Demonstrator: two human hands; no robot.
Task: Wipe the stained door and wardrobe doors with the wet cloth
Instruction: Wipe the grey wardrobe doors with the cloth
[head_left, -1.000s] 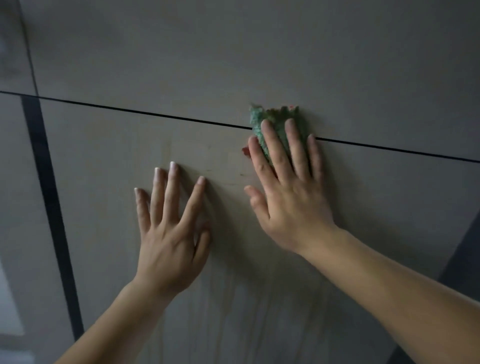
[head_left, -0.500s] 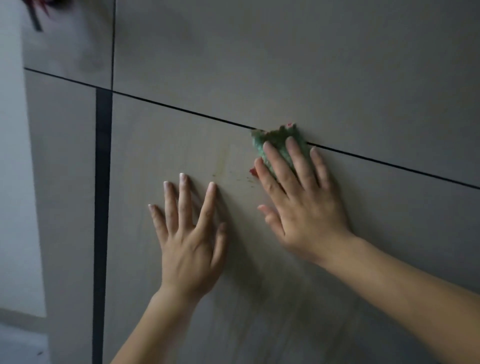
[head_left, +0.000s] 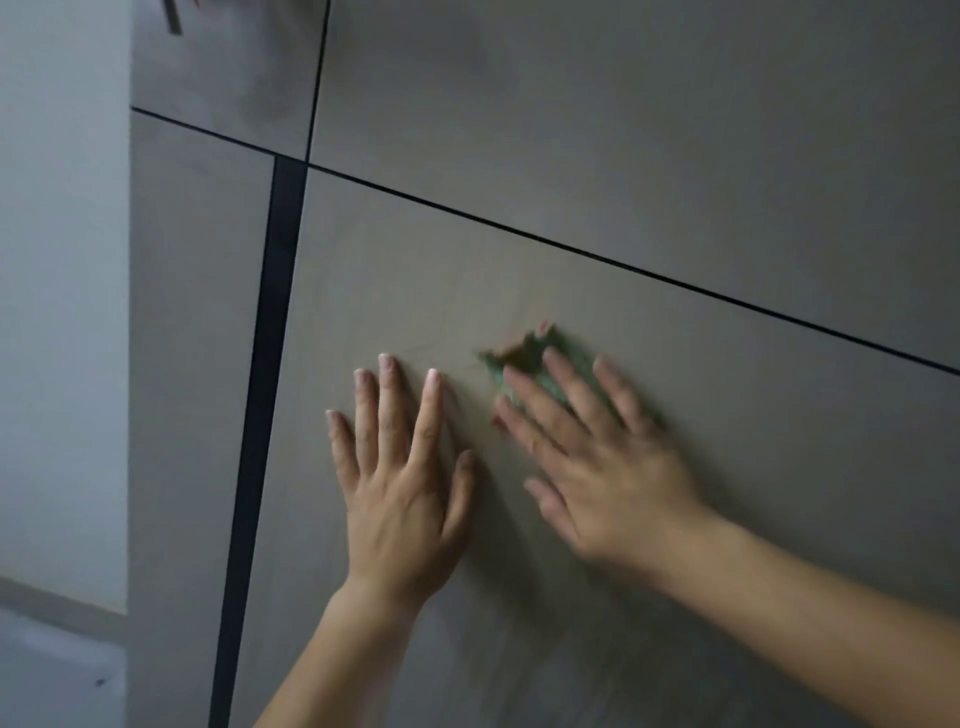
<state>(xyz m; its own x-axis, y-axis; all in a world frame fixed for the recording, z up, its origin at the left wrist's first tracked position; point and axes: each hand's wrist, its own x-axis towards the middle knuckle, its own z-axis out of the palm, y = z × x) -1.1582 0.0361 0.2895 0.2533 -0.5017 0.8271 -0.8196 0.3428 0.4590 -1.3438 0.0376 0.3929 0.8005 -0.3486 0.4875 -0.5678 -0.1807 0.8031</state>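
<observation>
A grey-brown wardrobe door (head_left: 727, 467) fills most of the view, split by thin dark gaps. My right hand (head_left: 597, 457) lies flat on it, blurred by motion, and presses a green cloth (head_left: 524, 358) under its fingers; only the cloth's top edge, with a bit of red, shows. My left hand (head_left: 400, 467) rests flat on the same door just left of it, fingers spread, holding nothing. A faint damp patch (head_left: 467, 306) shows on the door above the cloth.
A wide dark vertical strip (head_left: 270, 338) separates this door from a narrower panel (head_left: 197, 364) on the left. A pale wall (head_left: 62, 260) and a skirting board (head_left: 57, 597) lie beyond it. A metal handle (head_left: 174, 18) shows at the top left.
My right hand has slid the cloth down and left, away from the horizontal gap toward my left hand. The view has shifted left, bringing the wall and dark strip in.
</observation>
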